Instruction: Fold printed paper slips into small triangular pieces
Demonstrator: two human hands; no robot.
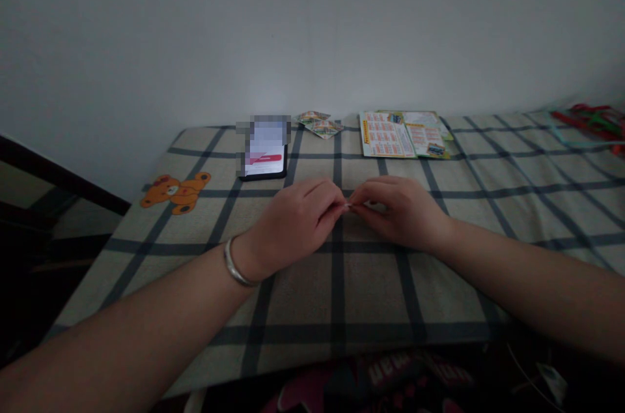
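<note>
Over the middle of the checked tablecloth [371, 289], my left hand [303, 221] and my right hand [400, 208] meet at the fingertips. Both are closed in a pinch, thumb against forefinger. A tiny pale thing [347, 205] shows between the two pinches, too small and dark to name. Most of it is hidden by the fingers. A silver bangle [234, 263] circles my left wrist. Just beyond my left hand lies a phone [266, 149] with its screen lit and partly blurred out.
Small printed cards [326, 129] and a larger printed leaflet [388, 136] lie along the wall. An orange bear cutout [176, 193] is at the left. Red and green items [593, 120] sit at the far right. The table's front edge is close to my body.
</note>
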